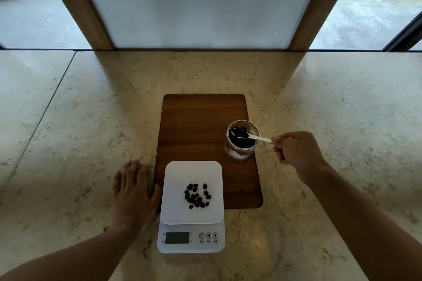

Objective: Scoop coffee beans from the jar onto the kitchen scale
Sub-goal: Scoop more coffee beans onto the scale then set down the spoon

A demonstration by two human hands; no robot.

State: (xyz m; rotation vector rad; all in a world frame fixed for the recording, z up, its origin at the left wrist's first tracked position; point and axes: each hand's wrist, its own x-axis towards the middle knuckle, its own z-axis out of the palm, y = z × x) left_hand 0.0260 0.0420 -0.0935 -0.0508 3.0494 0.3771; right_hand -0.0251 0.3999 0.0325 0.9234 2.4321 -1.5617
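A small glass jar (237,154) of dark coffee beans stands on the right side of a wooden board (196,125). My right hand (296,153) pinches the handle of a white plastic spoon (260,138); the spoon's bowl sits inside the jar mouth with beans on it. A white kitchen scale (212,173) rests at the board's near edge, with several coffee beans (197,196) piled on its platform. My left hand (132,191) lies flat on the counter, fingers spread, thumb touching the board's left edge beside the scale.
The marble counter (80,121) stretches wide to both sides. A frosted panel between wooden posts (91,18) rises at the back edge. The scale's display (177,237) is dark, with three buttons to its right.
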